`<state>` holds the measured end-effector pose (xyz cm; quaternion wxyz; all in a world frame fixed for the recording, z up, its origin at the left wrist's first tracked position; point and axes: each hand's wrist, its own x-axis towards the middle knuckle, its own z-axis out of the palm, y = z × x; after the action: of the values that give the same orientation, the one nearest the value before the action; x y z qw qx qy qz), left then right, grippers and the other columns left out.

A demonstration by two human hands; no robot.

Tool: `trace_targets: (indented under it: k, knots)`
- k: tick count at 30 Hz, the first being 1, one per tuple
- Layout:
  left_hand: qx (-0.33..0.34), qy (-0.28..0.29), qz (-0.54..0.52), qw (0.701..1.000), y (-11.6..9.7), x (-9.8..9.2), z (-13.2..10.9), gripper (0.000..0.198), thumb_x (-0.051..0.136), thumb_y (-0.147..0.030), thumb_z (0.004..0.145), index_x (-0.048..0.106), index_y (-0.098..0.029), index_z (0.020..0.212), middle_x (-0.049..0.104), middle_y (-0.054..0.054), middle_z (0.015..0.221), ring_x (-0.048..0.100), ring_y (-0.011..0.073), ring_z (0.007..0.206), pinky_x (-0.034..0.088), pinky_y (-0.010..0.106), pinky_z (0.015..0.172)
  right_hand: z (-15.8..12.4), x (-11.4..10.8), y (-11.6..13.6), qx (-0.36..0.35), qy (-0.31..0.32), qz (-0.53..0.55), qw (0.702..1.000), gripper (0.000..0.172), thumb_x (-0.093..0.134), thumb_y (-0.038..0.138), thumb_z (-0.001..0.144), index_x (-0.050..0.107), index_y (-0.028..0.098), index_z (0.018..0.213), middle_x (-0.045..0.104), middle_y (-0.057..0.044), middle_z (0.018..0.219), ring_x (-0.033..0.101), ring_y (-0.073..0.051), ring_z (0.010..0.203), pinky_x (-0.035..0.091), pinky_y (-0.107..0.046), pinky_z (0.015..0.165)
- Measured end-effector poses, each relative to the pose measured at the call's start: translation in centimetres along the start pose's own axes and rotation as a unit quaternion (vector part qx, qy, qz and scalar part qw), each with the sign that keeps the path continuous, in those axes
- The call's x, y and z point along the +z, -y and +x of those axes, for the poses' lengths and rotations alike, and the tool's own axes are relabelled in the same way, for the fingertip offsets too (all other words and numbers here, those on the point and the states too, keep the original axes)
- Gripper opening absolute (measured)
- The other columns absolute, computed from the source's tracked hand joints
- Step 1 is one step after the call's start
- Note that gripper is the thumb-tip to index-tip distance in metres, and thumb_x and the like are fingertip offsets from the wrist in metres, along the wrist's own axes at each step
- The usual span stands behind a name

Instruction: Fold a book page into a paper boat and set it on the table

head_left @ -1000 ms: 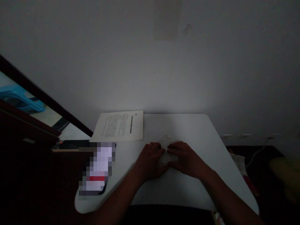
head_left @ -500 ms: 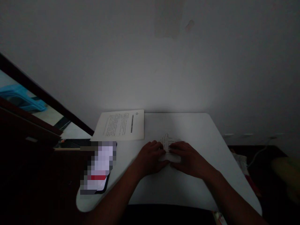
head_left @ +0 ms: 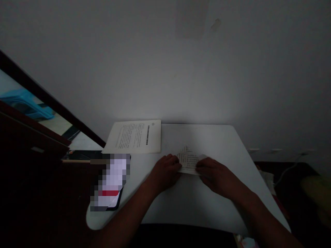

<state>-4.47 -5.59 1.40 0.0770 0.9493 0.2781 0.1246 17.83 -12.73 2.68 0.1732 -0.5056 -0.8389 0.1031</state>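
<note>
A folded sheet of printed paper (head_left: pixel 188 159) lies on the white table (head_left: pixel 207 203), its pointed tip aimed at the wall. My left hand (head_left: pixel 165 171) rests at the sheet's left edge with its fingers curled and pressing down on it. My right hand (head_left: pixel 216 175) covers the sheet's right part, fingers bent and pressed on the paper. The near edge of the sheet is hidden under both hands. The room is dim.
A printed document (head_left: pixel 136 136) lies at the table's back left corner. A phone with a blurred screen (head_left: pixel 110 182) lies at the left edge. The wall stands right behind the table. Dark furniture is at the left, and cables and clutter at the right.
My two hands have drawn apart, the right one sliding right, so more of the printed face of the folded paper shows between them. The view has shifted slightly.
</note>
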Motion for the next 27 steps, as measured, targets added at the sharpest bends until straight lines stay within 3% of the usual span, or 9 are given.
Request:
trace_targets:
  k: [3, 6, 12, 22, 27]
  knots:
    - [0.0, 0.002, 0.005, 1.0, -0.1, 0.0, -0.2, 0.012, 0.057, -0.017, 0.077, 0.061, -0.018, 0.089, 0.058, 0.007, 0.094, 0.052, 0.0209, 0.086, 0.046, 0.036, 0.078, -1.1, 0.1, -0.7, 0.008, -0.002, -0.018, 1.0, 0.022, 0.053, 0.015, 0.081, 0.068, 0.02, 0.097, 0.066, -0.008, 0.101, 0.061, -0.022, 0.093, 0.052, -0.039, 0.083]
    - [-0.004, 0.006, 0.006, 1.0, -0.4, 0.0, -0.5, 0.016, 0.058, -0.019, 0.077, 0.061, -0.017, 0.092, 0.058, 0.008, 0.098, 0.052, 0.0223, 0.089, 0.045, 0.038, 0.08, -2.7, 0.5, -1.7, 0.002, -0.044, -0.017, 0.999, 0.023, 0.05, 0.019, 0.087, 0.069, 0.022, 0.098, 0.069, -0.007, 0.102, 0.063, -0.022, 0.094, 0.053, -0.04, 0.084]
    - [-0.008, -0.012, 0.009, 1.0, -1.0, 0.1, -0.9, 0.025, 0.058, -0.019, 0.075, 0.058, -0.017, 0.101, 0.057, 0.01, 0.104, 0.051, 0.0256, 0.096, 0.044, 0.041, 0.083, -4.4, 0.9, -2.4, 0.003, -0.098, -0.005, 0.995, 0.026, 0.052, 0.018, 0.085, 0.068, 0.026, 0.104, 0.069, -0.006, 0.106, 0.063, -0.024, 0.098, 0.052, -0.046, 0.087]
    - [-0.008, -0.011, 0.02, 1.0, -1.2, 0.4, -0.2, 0.021, 0.056, -0.019, 0.078, 0.059, -0.017, 0.099, 0.058, 0.009, 0.1, 0.051, 0.0246, 0.093, 0.044, 0.04, 0.081, -1.7, 0.7, -0.7, 0.005, -0.014, -0.116, 0.993, 0.022, 0.055, 0.022, 0.084, 0.066, 0.017, 0.103, 0.065, -0.01, 0.096, 0.058, -0.025, 0.09, 0.047, -0.041, 0.082]
    - [-0.011, -0.012, 0.046, 0.999, -1.3, 0.6, 0.1, 0.015, 0.054, -0.018, 0.08, 0.059, -0.017, 0.094, 0.058, 0.008, 0.095, 0.051, 0.0238, 0.089, 0.043, 0.039, 0.077, -0.4, 0.3, 0.2, 0.009, 0.026, -0.151, 0.988, 0.018, 0.052, 0.022, 0.086, 0.064, 0.02, 0.099, 0.061, -0.007, 0.086, 0.056, -0.022, 0.08, 0.043, -0.037, 0.075]
